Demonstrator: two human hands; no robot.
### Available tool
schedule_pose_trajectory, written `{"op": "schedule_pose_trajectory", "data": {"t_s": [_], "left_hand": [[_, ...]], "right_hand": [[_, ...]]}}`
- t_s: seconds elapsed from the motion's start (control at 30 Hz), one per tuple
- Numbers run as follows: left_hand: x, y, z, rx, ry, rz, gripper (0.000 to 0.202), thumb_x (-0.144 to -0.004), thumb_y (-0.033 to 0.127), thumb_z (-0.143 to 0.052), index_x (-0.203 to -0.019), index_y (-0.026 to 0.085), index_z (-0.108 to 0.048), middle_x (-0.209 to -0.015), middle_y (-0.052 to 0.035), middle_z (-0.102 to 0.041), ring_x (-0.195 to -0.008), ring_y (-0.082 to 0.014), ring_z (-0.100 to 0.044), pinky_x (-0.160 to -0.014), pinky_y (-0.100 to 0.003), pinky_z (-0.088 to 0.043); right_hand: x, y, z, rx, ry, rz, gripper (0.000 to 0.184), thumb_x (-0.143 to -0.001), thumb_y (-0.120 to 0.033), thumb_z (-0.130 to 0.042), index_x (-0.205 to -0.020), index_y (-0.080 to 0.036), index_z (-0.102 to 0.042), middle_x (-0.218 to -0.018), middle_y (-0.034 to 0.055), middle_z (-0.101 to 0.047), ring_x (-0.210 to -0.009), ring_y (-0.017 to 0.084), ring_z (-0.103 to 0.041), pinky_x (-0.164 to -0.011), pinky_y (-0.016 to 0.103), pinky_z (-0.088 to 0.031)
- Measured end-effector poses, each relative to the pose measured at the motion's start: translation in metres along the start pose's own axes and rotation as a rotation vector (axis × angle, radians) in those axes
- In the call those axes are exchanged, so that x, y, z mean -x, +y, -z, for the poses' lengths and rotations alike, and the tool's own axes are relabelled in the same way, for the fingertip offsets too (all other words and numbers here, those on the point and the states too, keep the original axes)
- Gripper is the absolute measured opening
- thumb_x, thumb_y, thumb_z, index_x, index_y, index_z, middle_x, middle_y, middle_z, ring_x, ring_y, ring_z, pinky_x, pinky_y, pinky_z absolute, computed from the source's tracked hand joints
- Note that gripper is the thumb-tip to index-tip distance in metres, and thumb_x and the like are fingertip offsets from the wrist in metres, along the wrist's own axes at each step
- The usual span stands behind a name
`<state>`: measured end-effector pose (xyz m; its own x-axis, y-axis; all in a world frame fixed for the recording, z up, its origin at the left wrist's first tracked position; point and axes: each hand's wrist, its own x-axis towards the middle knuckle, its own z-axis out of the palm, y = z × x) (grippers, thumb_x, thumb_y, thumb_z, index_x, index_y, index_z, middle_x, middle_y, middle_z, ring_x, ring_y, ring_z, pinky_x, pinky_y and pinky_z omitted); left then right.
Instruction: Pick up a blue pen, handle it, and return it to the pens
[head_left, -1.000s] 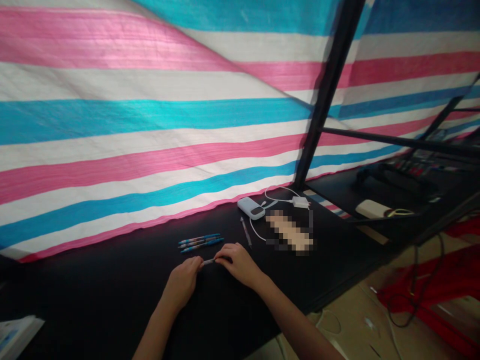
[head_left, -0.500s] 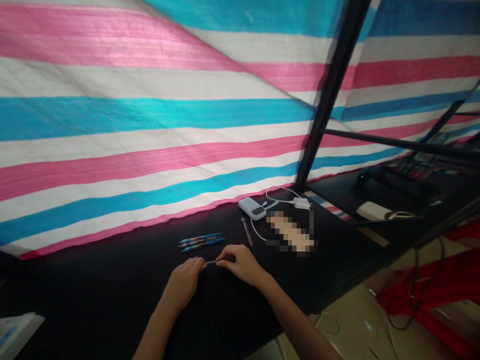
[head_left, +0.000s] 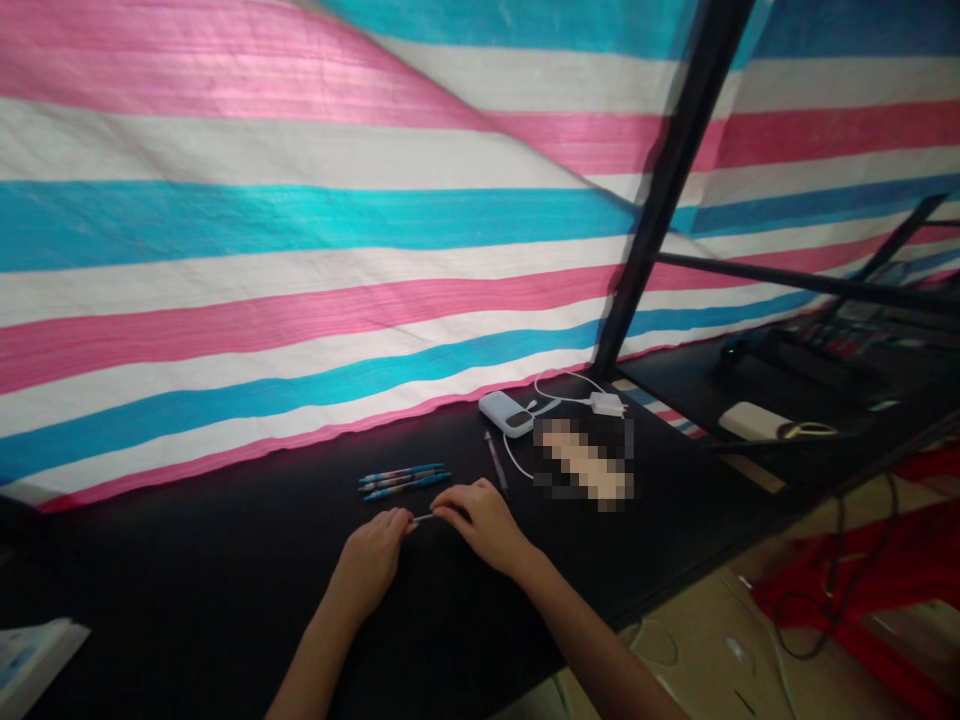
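A slim, light-coloured pen spans the gap between my two hands, just above the black table; most of its length is hidden by fingers. My left hand pinches one end, fingers closed. At the opposite end, my right hand is closed with thumb and fingertips on the pen. Several blue pens lie side by side on the tabletop just beyond my hands. Behind my right hand rests another pen, clear and dark, lying apart from the rest.
A pale power bank with a white cable and a white charger plug lie toward the back. A blurred patch covers something beside them. White papers sit at left. A black post and striped sheet border the table.
My right hand has shifted slightly and turned, so the dark part seen by its fingers is now hidden. Both hands stay on the pen. The view has moved a little.
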<state>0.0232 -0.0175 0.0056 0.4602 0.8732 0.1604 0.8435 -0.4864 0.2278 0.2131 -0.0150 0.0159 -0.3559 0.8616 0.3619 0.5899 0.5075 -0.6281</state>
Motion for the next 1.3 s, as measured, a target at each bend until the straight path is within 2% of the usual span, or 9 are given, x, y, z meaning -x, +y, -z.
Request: {"op": "schedule_pose_trajectory", "data": {"t_s": [0.1,0.23,0.43,0.7,0.8,0.9,1.03,1.17,1.3], "left_hand": [[0.0,0.0,-0.001,0.001,0.004,0.012,0.025,-0.088,0.025,-0.027,-0.084,0.019,-0.051,-0.081,-0.0027,-0.058,-0.073,-0.0144,-0.054,-0.065,-0.026,-0.038],[0.0,0.0,0.0,0.018,0.013,0.014,0.026,-0.088,0.027,-0.027,-0.084,0.019,-0.051,-0.08,-0.0028,-0.058,-0.073,-0.0143,-0.054,-0.065,-0.026,-0.038],[0.0,-0.001,-0.003,0.031,0.043,-0.001,0.026,-0.088,0.026,-0.028,-0.085,0.019,-0.053,-0.081,-0.0024,-0.059,-0.074,-0.0135,-0.055,-0.066,-0.025,-0.039],[-0.001,-0.004,0.005,0.012,0.239,-0.104,0.025,-0.083,0.032,-0.043,-0.104,0.025,-0.056,-0.099,-0.0053,-0.055,-0.093,-0.018,-0.05,-0.081,-0.03,-0.04],[0.0,-0.005,0.007,0.151,0.177,-0.023,0.032,-0.082,0.038,-0.042,-0.111,0.027,-0.05,-0.106,-0.0028,-0.056,-0.095,-0.0169,-0.052,-0.083,-0.03,-0.041],[0.0,-0.006,0.004,0.239,0.096,0.033,0.029,-0.084,0.039,-0.037,-0.099,0.025,-0.056,-0.097,-0.0008,-0.061,-0.087,-0.015,-0.057,-0.077,-0.026,-0.044],[-0.001,-0.005,0.003,0.282,0.147,0.062,0.028,-0.084,0.039,-0.036,-0.089,0.022,-0.058,-0.088,-0.0011,-0.062,-0.08,-0.0148,-0.058,-0.07,-0.025,-0.045],[-0.003,-0.002,0.006,0.307,0.16,0.055,0.027,-0.085,0.038,-0.036,-0.088,0.022,-0.057,-0.086,-0.0008,-0.061,-0.079,-0.0141,-0.058,-0.069,-0.023,-0.044],[-0.002,-0.001,0.004,0.308,0.182,0.041,0.026,-0.084,0.038,-0.037,-0.088,0.022,-0.058,-0.086,-0.0006,-0.06,-0.078,-0.0137,-0.057,-0.069,-0.023,-0.044]], "right_hand": [[0.0,-0.002,0.0,0.004,0.002,0.031,0.026,-0.073,-0.026,-0.063,-0.097,-0.021,-0.054,-0.094,-0.0003,-0.06,-0.084,0.013,-0.055,-0.075,0.026,-0.033],[0.001,-0.002,-0.001,0.053,-0.007,0.044,0.006,-0.081,-0.023,-0.054,-0.085,-0.02,-0.058,-0.086,-0.0009,-0.062,-0.081,0.013,-0.056,-0.074,0.026,-0.032],[0.002,-0.001,-0.003,0.043,-0.016,0.052,0.03,-0.078,-0.031,-0.057,-0.107,-0.022,-0.052,-0.091,-0.0001,-0.062,-0.08,0.013,-0.056,-0.073,0.025,-0.034],[0.004,0.004,-0.007,0.128,-0.029,0.101,0.019,-0.085,-0.028,-0.048,-0.1,-0.025,-0.06,-0.086,0.0003,-0.065,-0.079,0.013,-0.057,-0.069,0.026,-0.031],[0.003,0.005,-0.007,0.129,-0.015,0.076,0.018,-0.085,-0.027,-0.048,-0.097,-0.024,-0.061,-0.085,0.0005,-0.065,-0.08,0.013,-0.057,-0.07,0.026,-0.032],[0.003,0.005,-0.005,0.091,-0.047,0.067,0.019,-0.084,-0.024,-0.049,-0.1,-0.024,-0.059,-0.089,0.0002,-0.063,-0.082,0.013,-0.056,-0.072,0.025,-0.035],[0.004,0.003,0.0,-0.053,-0.005,0.067,0.031,-0.076,-0.022,-0.059,-0.107,-0.022,-0.052,-0.103,0.0016,-0.055,-0.087,0.012,-0.053,-0.075,0.022,-0.039],[0.004,0.004,0.003,-0.07,0.055,0.005,0.01,-0.082,-0.026,-0.051,-0.084,-0.019,-0.058,-0.084,0.0005,-0.057,-0.077,0.011,-0.054,-0.07,0.021,-0.039],[0.005,0.001,0.006,0.031,-0.003,-0.011,0.024,-0.088,-0.031,-0.04,-0.082,-0.019,-0.059,-0.076,0.0007,-0.06,-0.072,0.013,-0.055,-0.068,0.023,-0.038]]}}
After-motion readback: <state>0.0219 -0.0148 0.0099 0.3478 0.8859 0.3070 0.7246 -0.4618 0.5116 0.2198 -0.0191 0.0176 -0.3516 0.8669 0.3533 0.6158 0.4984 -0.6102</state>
